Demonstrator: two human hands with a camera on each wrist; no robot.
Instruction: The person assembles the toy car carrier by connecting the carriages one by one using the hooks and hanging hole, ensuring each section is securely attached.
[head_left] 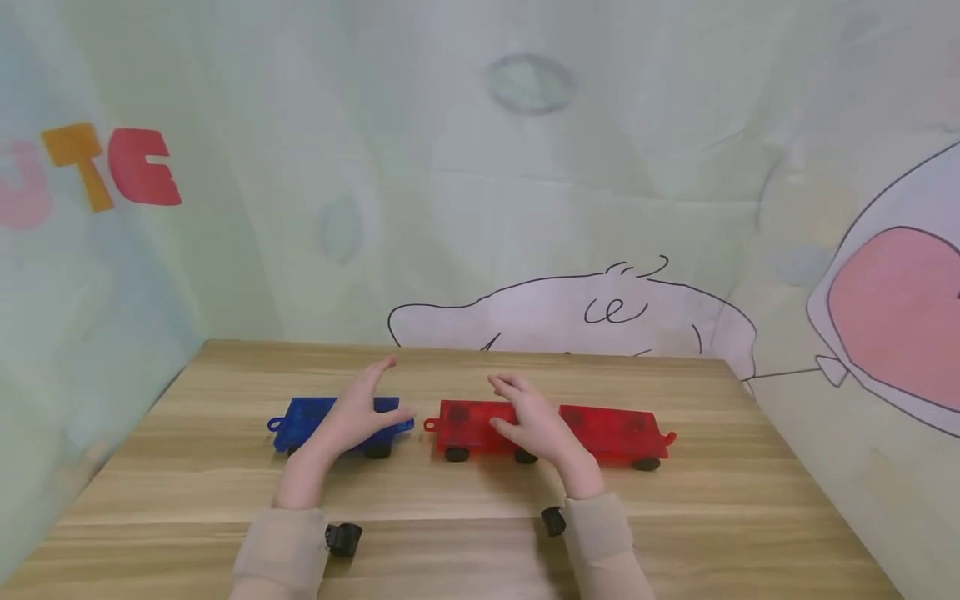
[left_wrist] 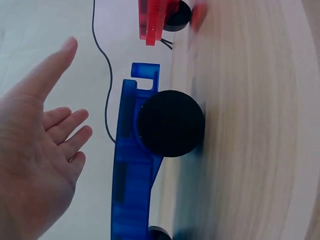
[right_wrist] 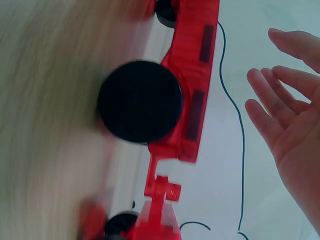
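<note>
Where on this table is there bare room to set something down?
Bare wood-grain table lies right of the rightmost flat red plastic wagon, left of the flat blue plastic wagon, and between the black wrist cameras. The wagon row is crowded: the left hand and right hand are over it.

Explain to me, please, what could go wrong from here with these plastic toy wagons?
The blue translucent plastic wagon stands on round black wheels, so a light bump from the open left hand might roll it away. A gap separates it from the nearest red translucent plastic wagon; pushed together crookedly, their ends could miss each other. The right hand, open above that wagon, might knock it sideways.
</note>
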